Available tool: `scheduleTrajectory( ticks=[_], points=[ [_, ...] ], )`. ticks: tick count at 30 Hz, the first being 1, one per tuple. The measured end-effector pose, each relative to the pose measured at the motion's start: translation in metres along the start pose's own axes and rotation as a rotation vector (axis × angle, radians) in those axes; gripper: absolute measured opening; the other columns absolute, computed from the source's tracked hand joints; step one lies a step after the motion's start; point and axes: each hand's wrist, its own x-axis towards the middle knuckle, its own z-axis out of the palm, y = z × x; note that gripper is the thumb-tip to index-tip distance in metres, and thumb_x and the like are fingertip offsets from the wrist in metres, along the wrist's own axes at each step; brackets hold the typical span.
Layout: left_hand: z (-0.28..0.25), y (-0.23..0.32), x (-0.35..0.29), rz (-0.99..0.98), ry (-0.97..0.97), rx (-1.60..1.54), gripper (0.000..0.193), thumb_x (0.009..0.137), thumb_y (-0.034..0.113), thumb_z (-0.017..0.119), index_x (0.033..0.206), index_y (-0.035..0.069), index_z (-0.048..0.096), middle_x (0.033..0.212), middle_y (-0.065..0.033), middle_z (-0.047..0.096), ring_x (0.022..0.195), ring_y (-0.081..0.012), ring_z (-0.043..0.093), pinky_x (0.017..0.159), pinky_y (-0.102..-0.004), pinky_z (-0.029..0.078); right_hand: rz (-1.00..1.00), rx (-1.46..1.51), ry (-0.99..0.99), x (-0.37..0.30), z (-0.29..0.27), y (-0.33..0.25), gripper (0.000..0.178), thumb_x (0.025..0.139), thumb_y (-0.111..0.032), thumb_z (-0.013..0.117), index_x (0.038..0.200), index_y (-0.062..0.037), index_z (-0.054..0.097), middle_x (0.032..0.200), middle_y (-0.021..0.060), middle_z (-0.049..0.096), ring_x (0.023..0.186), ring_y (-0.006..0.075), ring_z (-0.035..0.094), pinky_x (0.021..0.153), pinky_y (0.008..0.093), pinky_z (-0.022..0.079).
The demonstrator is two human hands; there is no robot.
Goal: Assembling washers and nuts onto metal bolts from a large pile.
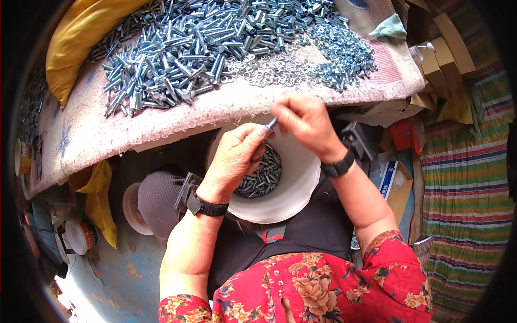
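My left hand (239, 151) is closed around a metal anchor bolt (272, 124), whose end sticks up past the thumb and forefinger. Close to that end, my right hand (307, 121) has its fingers curled together. They are slightly blurred, and what they hold, if anything, is hidden. Both hands are over a white bucket (299, 199) between my legs, with many assembled bolts (262, 177) at its bottom. On the table (199, 110) beyond lie a big heap of metal anchor bolts (183, 54), a patch of flat washers (272, 71) and a pile of small nuts (350, 59).
A yellow sack (81, 46) rests on the table's left side. Cardboard boxes (444, 54) stand at the far right, above a striped sheet (468, 199). An open box (396, 188) is right of my legs. A round tub (81, 237) sits on the floor at left.
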Motion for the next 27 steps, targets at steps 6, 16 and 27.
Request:
scheduleTrajectory(
  ticks=[6,16,27],
  points=[
    [-0.002,0.006,0.002,0.085,0.141,-0.120,0.024,0.091,0.023,0.055,0.095,0.000,0.059,0.059,0.0060,0.036,0.047,-0.0012,0.029,0.037,-0.0153,0.023,-0.415,-0.612,0.287,0.111,-0.017,0.040,0.018,0.074,-0.009,0.063,0.091,-0.0036,0.066,0.082,0.0106,0.061,0.073,0.0215,0.059,0.064,0.0300,0.047],
    [-0.009,0.009,-0.001,0.136,0.153,-0.205,0.028,0.092,0.024,0.053,0.098,-0.003,0.058,0.059,0.0050,0.039,0.048,-0.0014,0.030,0.036,-0.0148,0.025,-0.394,-0.892,0.204,0.131,-0.006,0.058,0.019,0.074,-0.014,0.063,0.090,-0.0065,0.057,0.091,0.0125,0.056,0.086,0.0305,0.058,0.074,0.0396,0.049],
    [-0.004,0.010,-0.004,0.131,0.234,-0.215,0.030,0.093,0.025,0.051,0.098,-0.003,0.058,0.057,0.0042,0.037,0.044,-0.0020,0.028,0.035,-0.0152,0.024,-0.305,-0.846,0.083,0.121,0.000,0.047,0.018,0.075,-0.022,0.066,0.080,-0.0045,0.067,0.077,0.0120,0.063,0.071,0.0277,0.062,0.064,0.0356,0.048]
  ],
)
